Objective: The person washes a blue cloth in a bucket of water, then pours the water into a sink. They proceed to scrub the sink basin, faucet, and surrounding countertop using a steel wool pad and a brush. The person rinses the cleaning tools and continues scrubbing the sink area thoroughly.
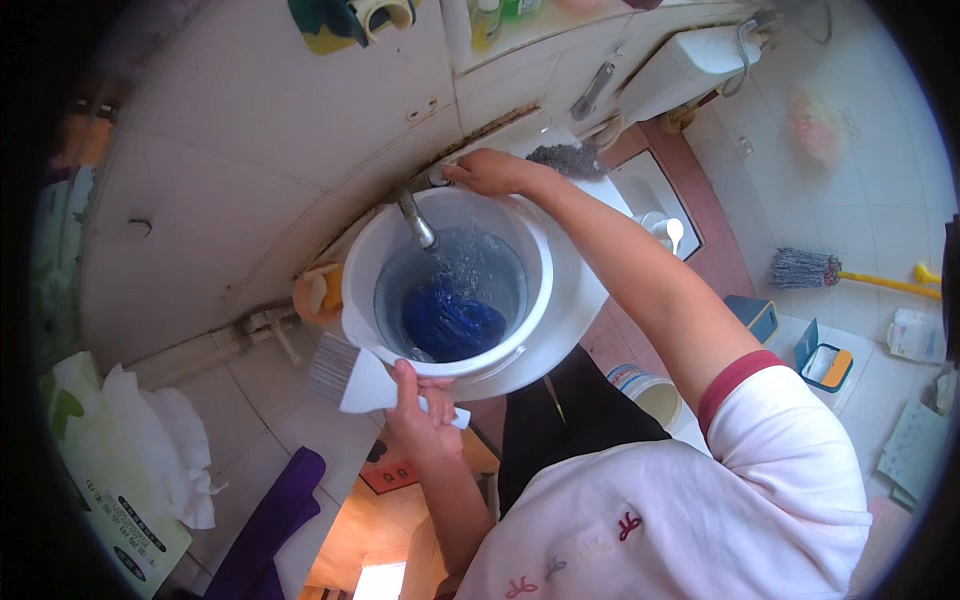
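Observation:
My left hand (425,411) is closed around the handle of a white brush (369,380) with grey bristles, beside the near left rim of a white plastic bucket (546,281). The bucket stands in a white washbasin (583,300). Water runs from a metal faucet spout (417,219) into it, and a dark blue cloth (454,319) lies in the water. Past the far rim, my right hand (487,172) has its fingers on a round metal tap knob (438,176); whether it grips the knob is partly hidden.
An orange soap holder (319,292) and a pipe valve (274,322) sit left of the bucket. A purple cloth (262,517) and a tissue pack (124,480) lie at lower left. A grey mesh clump (568,160) is on the basin's far edge. A pail (652,397) stands below.

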The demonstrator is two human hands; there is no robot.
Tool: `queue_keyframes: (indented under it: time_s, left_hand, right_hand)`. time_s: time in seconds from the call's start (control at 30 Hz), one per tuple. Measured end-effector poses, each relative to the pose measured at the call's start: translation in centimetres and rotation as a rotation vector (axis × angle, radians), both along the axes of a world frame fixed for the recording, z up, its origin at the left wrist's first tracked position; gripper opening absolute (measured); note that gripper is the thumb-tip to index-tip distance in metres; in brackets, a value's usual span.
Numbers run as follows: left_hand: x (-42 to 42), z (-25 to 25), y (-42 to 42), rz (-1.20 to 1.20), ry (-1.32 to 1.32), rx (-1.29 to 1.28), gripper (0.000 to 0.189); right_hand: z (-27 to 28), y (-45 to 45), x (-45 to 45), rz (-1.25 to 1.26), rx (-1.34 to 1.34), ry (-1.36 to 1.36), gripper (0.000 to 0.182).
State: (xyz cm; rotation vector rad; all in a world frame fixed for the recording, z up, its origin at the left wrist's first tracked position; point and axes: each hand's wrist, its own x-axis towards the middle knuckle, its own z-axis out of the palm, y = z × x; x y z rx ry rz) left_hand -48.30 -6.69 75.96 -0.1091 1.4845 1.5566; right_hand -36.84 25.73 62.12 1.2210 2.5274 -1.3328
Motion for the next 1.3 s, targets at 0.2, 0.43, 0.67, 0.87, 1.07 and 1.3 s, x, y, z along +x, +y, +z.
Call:
queue_keyframes:
  time_s: [0.2, 0.43, 0.67, 0.87, 1.07, 1.3]
  left_hand:
    - [-0.2, 1.0, 1.1, 0.051, 0.002, -0.061, 0.021]
    - [-0.9, -0.7, -0.5, 0.009, 0.078, -0.052, 0.023]
    - [0.2, -1.2, -0.3, 0.004, 0.067, -0.051, 0.022]
    - [1.6, 0.4, 0.7, 0.011, 0.04, -0.04, 0.021]
    - [1.3, 2.6, 1.5, -0.006, 0.034, 0.028, 0.02]
    - [1.6, 3.8, 1.9, 0.032, 0.09, -0.023, 0.026]
  right_hand:
    - [0.0, -4.0, 2.9, -0.016, -0.031, -0.013, 0.057]
    - [2.1, -0.4, 2.6, 0.056, 0.199, 0.078, 0.045]
    - [2.3, 3.0, -2.0, 0.579, 0.324, 0.055, 0.042]
    - [3.1, 4.4, -3.4, 0.845, 0.364, -0.064, 0.033]
    - [4.9, 4.4, -3.5, 0.868, 0.272, 0.002, 0.028]
    - [3.0, 3.9, -3.9, 0.835, 0.436, -0.133, 0.027]
